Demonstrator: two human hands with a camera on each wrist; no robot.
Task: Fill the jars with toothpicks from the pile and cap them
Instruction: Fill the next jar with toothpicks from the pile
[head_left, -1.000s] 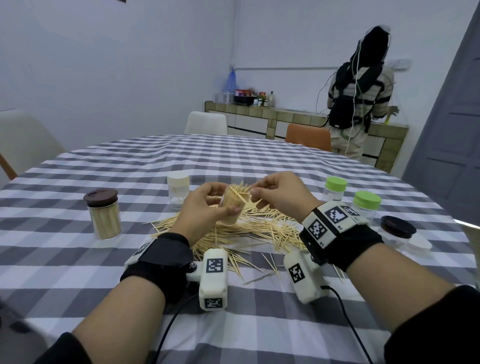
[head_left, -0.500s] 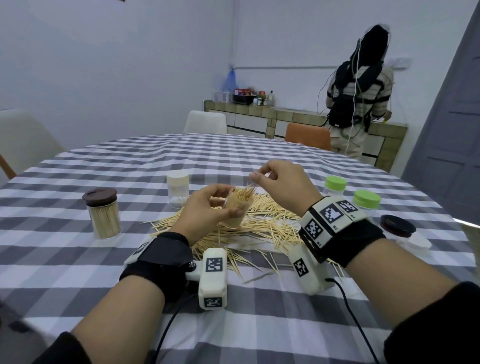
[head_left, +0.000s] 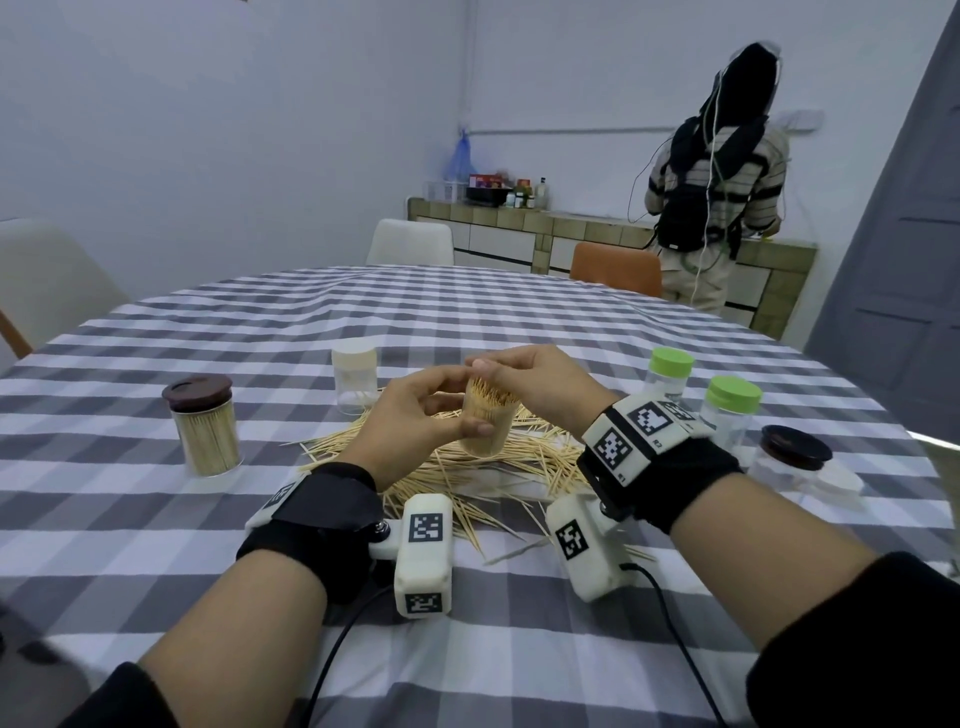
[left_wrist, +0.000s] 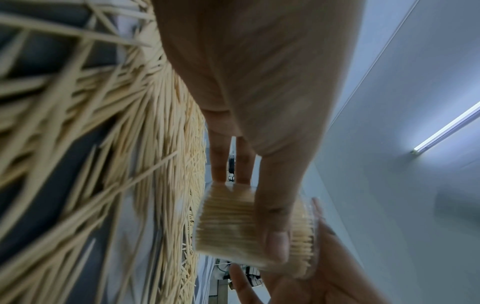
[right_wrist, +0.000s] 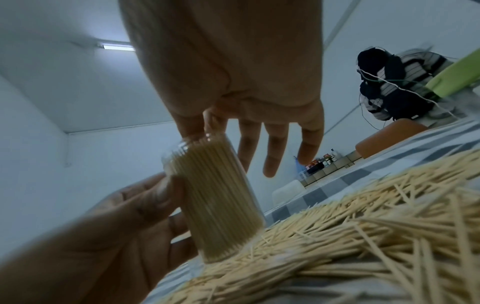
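At the centre of the head view the left hand (head_left: 415, 415) grips the nearly full jar (head_left: 485, 423) upright just above the pile (head_left: 467, 467), while the right hand (head_left: 540, 387) pinches toothpicks at its open mouth, directly overhead, so insertion likely runs straight down.

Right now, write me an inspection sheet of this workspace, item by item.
Surface: round table under a grey-and-white checked tablecloth.
Job's things: open jar packed with toothpicks, held tilted over the toothpick pile; brown-lidded full jar; white-lidded jar; two green-lidded jars; dark-lidded jar.
Clutter: stray toothpicks near the wrists.
Grippers: left hand grips the open jar; right hand fingers at its mouth.
Cables: black wrist-camera leads.
Surroundings: chairs, counter with bottles, person facing away.
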